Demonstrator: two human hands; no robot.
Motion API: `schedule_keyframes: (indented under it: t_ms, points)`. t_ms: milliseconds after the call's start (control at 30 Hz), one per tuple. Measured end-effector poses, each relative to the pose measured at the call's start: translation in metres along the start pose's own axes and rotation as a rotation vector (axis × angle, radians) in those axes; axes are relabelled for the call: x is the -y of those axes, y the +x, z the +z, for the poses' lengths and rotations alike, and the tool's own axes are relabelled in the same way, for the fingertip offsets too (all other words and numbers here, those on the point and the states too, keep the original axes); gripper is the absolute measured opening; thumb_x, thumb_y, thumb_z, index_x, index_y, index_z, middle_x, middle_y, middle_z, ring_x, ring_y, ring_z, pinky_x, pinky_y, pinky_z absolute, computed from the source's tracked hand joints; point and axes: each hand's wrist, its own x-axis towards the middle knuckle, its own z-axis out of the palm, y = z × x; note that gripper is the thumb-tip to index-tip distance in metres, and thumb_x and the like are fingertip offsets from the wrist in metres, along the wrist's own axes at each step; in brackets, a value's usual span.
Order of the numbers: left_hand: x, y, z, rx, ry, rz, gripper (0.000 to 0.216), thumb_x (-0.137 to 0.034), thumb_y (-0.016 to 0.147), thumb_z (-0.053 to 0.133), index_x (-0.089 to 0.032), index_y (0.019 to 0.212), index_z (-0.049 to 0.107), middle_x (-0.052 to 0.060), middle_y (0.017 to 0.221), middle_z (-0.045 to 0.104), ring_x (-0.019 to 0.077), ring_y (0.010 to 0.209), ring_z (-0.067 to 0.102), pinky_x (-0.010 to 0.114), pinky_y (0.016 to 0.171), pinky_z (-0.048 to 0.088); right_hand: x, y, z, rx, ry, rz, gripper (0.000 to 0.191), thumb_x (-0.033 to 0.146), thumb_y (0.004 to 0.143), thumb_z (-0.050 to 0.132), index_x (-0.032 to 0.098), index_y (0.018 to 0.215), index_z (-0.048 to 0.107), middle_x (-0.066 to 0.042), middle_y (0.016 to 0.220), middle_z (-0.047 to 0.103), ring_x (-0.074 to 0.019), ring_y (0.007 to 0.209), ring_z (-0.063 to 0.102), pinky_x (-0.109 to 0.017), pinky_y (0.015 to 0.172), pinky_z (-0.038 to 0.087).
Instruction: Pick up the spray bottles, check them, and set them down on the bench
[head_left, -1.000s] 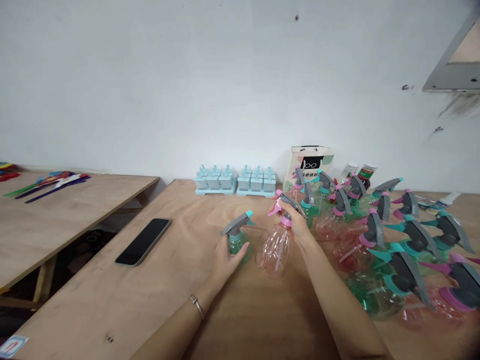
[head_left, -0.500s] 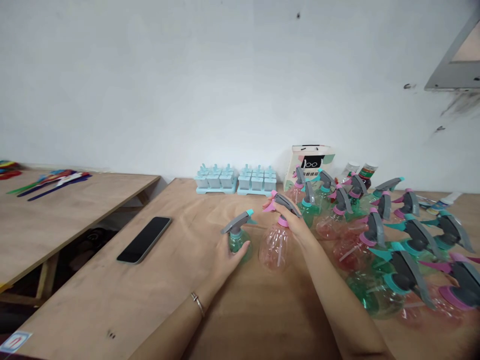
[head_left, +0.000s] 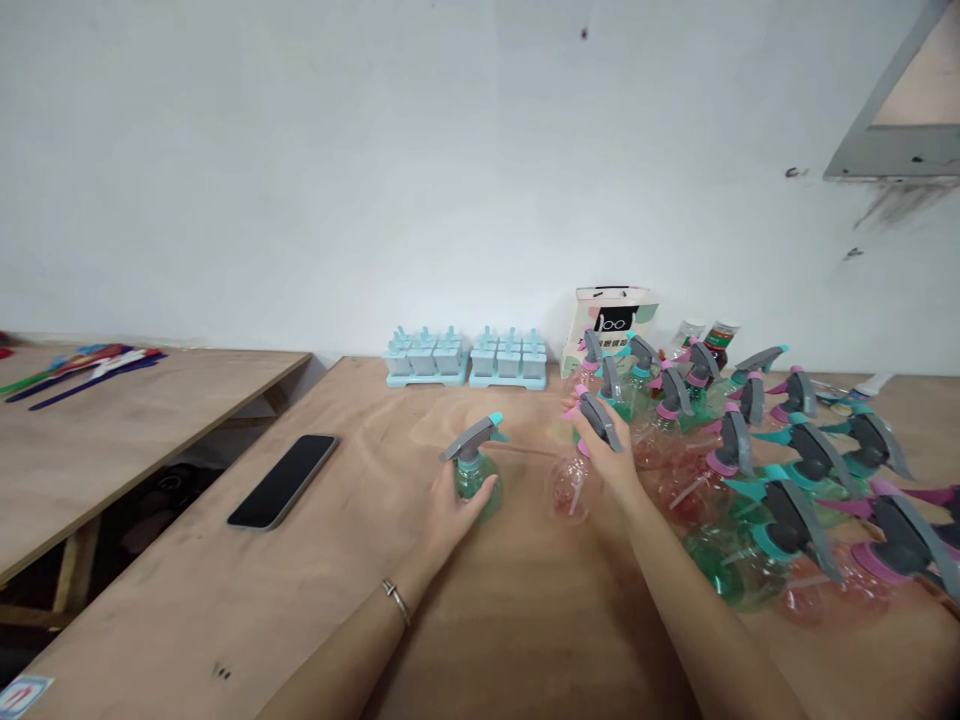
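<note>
My left hand (head_left: 450, 510) wraps round the body of a small green spray bottle (head_left: 475, 472) with a grey and teal trigger head, standing upright on the wooden table (head_left: 360, 590). My right hand (head_left: 616, 462) grips the neck of a pink clear spray bottle (head_left: 574, 485) just under its grey and pink trigger head. The pink bottle hangs tilted, its bottom toward me, a little to the right of the green one. A bracelet circles my left wrist.
Several more green and pink spray bottles (head_left: 757, 470) crowd the right side of the table. A black phone (head_left: 285, 479) lies at the left. Two light blue ice-pop moulds (head_left: 466, 357) and a small printed box (head_left: 609, 325) stand by the wall. A second table (head_left: 97, 430) with coloured utensils is further left.
My right hand has carried the pink bottle a little to the right and tipped it so its bottom faces me. My left hand has stayed on the green bottle.
</note>
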Motion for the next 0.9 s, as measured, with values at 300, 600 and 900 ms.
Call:
schedule_keyframes:
  t_ms: [300,600,900]
  points:
    - [-0.005,0.0,0.001,0.0,-0.037,-0.04,0.055,-0.049,0.078,0.071,-0.02,0.122,0.054,0.01,0.105,0.071,0.0274,0.099,0.07,0.04,0.082,0.056,-0.023,-0.008,-0.042,-0.387,-0.272,-0.168,0.046,0.046,0.078,0.07,0.018,0.115,0.069,-0.005,0.09,0.072,-0.0196,0.075,0.063,-0.035,0.077,0.052]
    - [-0.001,0.001,0.003,-0.014,-0.036,-0.007,0.053,-0.05,0.078,0.071,-0.021,0.119,0.056,0.01,0.107,0.07,0.0268,0.102,0.069,0.04,0.087,0.055,-0.066,-0.019,-0.052,-0.386,-0.442,-0.329,0.064,0.045,0.074,0.075,0.017,0.128,0.054,-0.013,0.114,0.067,-0.0277,0.103,0.065,-0.047,0.096,0.051]
    - [-0.003,0.001,0.003,-0.074,0.034,0.053,0.057,-0.052,0.074,0.074,-0.02,0.116,0.053,0.011,0.114,0.063,0.0288,0.112,0.062,0.047,0.098,0.049,-0.026,-0.044,-0.05,-0.437,-0.519,-1.026,0.07,0.044,0.072,0.079,0.028,0.129,0.042,-0.008,0.112,0.052,-0.0272,0.104,0.059,-0.048,0.088,0.054]
